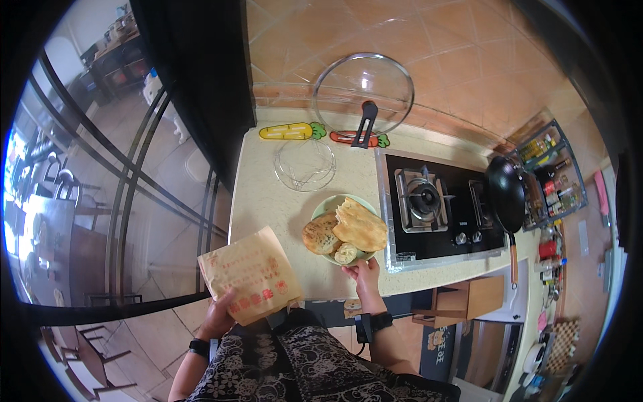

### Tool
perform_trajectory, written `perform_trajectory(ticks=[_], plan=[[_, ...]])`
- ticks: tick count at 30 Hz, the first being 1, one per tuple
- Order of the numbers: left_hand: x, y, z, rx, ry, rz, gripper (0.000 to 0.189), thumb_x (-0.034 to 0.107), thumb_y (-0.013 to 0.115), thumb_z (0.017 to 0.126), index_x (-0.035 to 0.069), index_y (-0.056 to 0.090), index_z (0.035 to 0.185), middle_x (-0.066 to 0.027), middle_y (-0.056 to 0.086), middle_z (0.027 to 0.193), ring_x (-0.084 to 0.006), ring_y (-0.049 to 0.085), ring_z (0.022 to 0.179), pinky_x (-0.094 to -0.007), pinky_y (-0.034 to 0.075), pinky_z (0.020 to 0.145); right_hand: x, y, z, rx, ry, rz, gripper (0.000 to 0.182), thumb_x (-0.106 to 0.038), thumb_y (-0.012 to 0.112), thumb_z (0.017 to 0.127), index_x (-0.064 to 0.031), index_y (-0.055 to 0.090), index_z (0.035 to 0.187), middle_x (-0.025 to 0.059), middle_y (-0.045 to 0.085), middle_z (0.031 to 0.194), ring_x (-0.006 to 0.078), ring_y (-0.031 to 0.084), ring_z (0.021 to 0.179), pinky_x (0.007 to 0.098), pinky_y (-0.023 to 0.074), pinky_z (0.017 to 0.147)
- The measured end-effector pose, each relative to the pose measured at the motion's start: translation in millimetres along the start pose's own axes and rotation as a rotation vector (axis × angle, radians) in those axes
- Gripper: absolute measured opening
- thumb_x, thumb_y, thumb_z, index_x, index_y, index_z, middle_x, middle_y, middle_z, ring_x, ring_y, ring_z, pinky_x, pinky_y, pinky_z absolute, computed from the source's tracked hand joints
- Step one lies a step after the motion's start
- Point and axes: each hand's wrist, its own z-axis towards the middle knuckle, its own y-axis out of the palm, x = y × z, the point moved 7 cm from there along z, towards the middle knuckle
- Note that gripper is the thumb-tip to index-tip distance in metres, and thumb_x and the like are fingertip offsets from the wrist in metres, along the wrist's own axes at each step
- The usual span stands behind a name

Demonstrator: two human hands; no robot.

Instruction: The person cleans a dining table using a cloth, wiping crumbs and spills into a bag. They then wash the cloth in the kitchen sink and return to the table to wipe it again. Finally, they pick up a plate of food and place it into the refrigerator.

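Observation:
My left hand [221, 312] grips the lower left corner of a brown paper bag [246, 276] that bears red printing. The bag is held at the counter's front left edge. With its fingers at the near rim, my right hand [365, 276] touches a pale green plate [330, 203]; whether it grips the rim firmly is hard to tell. On the plate lie a large torn flatbread [360, 226], a browned oval flatbread [320, 234] dotted with dark specks, and a small pale bun [345, 254]. The plate rests on the counter [261, 211].
Behind the plate sits a round wire rack [305, 166]. A glass pan lid [364, 93] stands against the tiled wall, near yellow [286, 131] and red [346, 137] carrot-shaped pieces. Rightward are a gas cooktop [452, 213], a black wok [504, 196] and a bottle rack [555, 176]. An open wooden drawer [469, 298] juts out below.

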Motion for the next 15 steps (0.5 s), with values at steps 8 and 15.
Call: perform_trajectory(ticks=[8,15], plan=[[-17.8,7.4,-8.9,0.155,-0.059,-0.403,0.052,0.026,0.056,0.093,-0.001,0.038,0.133,-0.0150,0.051,0.129,-0.0263,0.053,0.116,-0.0409,0.044,0.100,0.0,-1.0,24.3,-0.049,0.037,-0.024,0.026,-0.003,0.046,0.090,0.0035,0.041,0.115,0.0209,0.060,0.100,0.0298,0.067,0.077,0.0342,0.0611,0.063],[-36.8,-3.1,-30.1,0.206,-0.091,-0.399,0.053,0.030,0.057,0.092,-0.001,0.039,0.132,-0.0149,0.053,0.128,-0.0261,0.053,0.116,-0.0405,0.042,0.102,1.2,-6.8,12.6,-0.109,0.040,-0.089,0.026,-0.006,0.049,0.091,0.0018,0.041,0.115,0.0199,0.062,0.101,0.0283,0.068,0.080,0.0354,0.0603,0.065]])
